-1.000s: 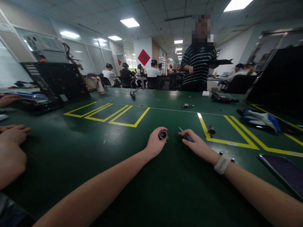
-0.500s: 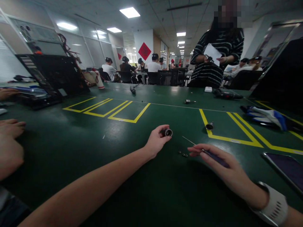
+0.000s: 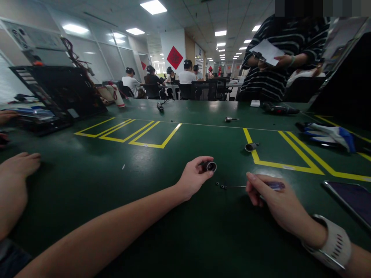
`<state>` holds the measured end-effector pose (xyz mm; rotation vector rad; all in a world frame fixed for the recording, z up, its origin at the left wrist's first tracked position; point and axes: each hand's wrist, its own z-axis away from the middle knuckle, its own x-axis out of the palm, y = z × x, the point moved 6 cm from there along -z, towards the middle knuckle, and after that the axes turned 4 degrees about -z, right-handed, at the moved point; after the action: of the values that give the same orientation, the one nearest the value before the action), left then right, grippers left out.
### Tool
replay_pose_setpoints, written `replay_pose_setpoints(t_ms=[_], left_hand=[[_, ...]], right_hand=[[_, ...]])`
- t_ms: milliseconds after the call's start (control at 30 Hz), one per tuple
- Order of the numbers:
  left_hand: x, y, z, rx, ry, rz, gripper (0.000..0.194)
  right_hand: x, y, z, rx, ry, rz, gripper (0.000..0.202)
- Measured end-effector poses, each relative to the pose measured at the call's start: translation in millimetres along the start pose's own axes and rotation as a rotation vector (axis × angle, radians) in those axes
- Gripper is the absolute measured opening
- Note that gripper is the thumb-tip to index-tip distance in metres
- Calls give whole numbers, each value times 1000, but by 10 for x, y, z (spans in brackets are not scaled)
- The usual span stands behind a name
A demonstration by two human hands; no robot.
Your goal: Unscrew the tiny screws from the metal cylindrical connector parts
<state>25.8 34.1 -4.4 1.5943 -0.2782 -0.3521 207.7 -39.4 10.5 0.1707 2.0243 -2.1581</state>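
My left hand (image 3: 195, 175) is closed around a short hollow metal cylinder (image 3: 211, 166), its round open end turned toward me. In my right hand (image 3: 272, 197) is a thin-shafted screwdriver (image 3: 236, 187) with a clear purplish handle, held almost level just over the table. Its tip is at a little group of small dark rings (image 3: 222, 186), right beside the nearest one; whether they touch I cannot tell. Farther off, a second metal cup-shaped part (image 3: 251, 147) lies on its side across a yellow tape line.
The green table (image 3: 162, 247) carries yellow tape outlines. A phone (image 3: 349, 202) and blue-white gloves (image 3: 330, 135) lie at right. Toward the back are a small shafted metal part (image 3: 232, 119) and a dark tool (image 3: 160, 107). Another person's hand (image 3: 20, 170) rests at left; a person in stripes (image 3: 278, 65) stands opposite.
My right hand has brought the screwdriver tip down to the small rings and closed more around the handle. The left hand still holds the cylinder. The far cup-shaped part has turned sideways.
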Motion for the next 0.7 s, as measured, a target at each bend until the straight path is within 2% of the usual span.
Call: replay_pose_setpoints(t_ms=[233,367,533,700], left_hand=[[14,15,8,32,-21,-11,43],[25,44,22,17,-3,-16,44],[44,51,52,-14,0,-13,43],[49,21,83,-24,-10,3,41]], right_hand=[[-26,-204,-9,-18,-20,274,50],[-55,-285,-19,-45,14,426,54],[-53,-181,16,-113,74,335,48],[-1,-269,135,-364,99,183,34]])
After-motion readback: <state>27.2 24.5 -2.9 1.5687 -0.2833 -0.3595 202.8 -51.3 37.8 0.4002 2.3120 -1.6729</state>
